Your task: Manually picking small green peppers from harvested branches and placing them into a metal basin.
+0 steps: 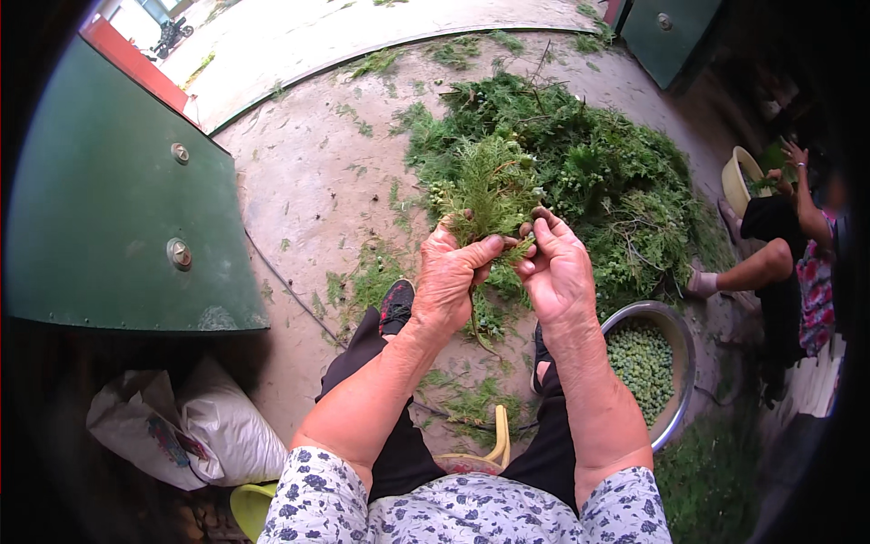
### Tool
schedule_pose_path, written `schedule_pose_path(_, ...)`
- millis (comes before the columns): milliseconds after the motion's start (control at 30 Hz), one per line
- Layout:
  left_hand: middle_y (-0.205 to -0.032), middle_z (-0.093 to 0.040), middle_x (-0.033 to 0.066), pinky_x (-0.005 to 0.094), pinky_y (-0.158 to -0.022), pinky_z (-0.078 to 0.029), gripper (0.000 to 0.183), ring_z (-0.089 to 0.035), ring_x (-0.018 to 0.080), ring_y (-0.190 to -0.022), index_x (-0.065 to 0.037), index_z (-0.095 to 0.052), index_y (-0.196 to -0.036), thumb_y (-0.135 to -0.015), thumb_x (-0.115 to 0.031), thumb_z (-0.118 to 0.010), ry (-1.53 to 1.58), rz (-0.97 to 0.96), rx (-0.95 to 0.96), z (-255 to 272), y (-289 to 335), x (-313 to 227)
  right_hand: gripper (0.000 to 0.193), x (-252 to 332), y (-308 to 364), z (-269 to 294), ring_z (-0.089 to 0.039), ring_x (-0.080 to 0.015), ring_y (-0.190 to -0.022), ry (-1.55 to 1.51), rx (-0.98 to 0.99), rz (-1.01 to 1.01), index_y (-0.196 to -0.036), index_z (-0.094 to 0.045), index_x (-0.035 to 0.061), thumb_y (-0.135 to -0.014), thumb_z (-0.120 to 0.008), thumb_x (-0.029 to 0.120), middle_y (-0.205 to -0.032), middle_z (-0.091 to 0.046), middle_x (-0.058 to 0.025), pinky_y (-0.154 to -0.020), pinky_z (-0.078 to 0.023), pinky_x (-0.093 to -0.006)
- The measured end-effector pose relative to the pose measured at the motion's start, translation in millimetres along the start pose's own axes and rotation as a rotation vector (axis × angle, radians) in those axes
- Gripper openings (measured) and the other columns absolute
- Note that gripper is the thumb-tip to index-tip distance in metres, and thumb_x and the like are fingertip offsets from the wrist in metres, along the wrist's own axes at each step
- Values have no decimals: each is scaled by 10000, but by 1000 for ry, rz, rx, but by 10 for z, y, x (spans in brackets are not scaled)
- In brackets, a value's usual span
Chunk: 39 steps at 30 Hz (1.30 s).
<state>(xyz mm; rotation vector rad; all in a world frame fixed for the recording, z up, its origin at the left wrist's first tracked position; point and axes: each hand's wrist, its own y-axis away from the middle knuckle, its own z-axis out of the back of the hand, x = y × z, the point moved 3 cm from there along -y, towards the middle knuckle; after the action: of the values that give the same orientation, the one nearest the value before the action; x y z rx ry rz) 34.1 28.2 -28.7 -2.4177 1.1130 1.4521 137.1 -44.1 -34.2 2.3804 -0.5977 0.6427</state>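
Metal basin [687, 363] of green berries [639, 370], held evergreen sprig [494, 186]

The sprig [494, 186] is showing light green, the pile [589, 163] darker; the berries [639, 372] are looking pale green, the basin [684, 363] silver; the shirt [453, 512] is bearing dark-blue flowers on white.

Both hands [450, 279] hold a green sprig [494, 186], a branch heap [616, 163] at two o'clock, a basin [683, 363] of berries [639, 370] at four
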Motion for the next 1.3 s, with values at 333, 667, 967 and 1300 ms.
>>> schedule_pose_path(333, -766, -657, 72, 167, -460, -403, 201, -547, 60, -564, -25, -551, -972, -790, -6, -633, 4, -77, -96, 182, 17, -120, 144, 251, -76, -25, -521, -123, -601, 168, 31, 111, -983, -508, 28, -849, -550, 60, -780, -545, -45, -496, -423, -248)
schedule_pose_path(667, -952, -639, 99, 285, -745, -499, 235, -610, 173, -847, -17, -537, -1082, -850, -45, -569, 312, -92, -70, 132, -27, -67, 187, -115, 141, -272, -511, -72, -576, 798, 329, 101, -878, -625, -22, -729, -683, 75, -653, -564, 9, -496, -396, -236)
schedule_pose_path(967, -924, -639, 95, 322, -737, -509, 179, -625, 202, -805, 9, -595, -983, -816, -54, -600, 283, -34, 13, 234, -136, -227, 197, -229, 178, -341, -512, -251, -582, 1324, 391, 610, -718, -540, -35, -696, -677, 105, -667, -532, -165, -564, -405, -350)
schedule_pose_path(1300, -846, -643, 119, 365, -665, -541, 138, -630, 223, -707, 25, -623, -890, -789, -66, -603, 233, -3, -61, 379, -145, -403, 169, -242, 212, -235, -550, -375, -721, 1470, 517, 467, -757, -557, -34, -682, -650, 85, -726, -542, -202, -642, -434, -424)
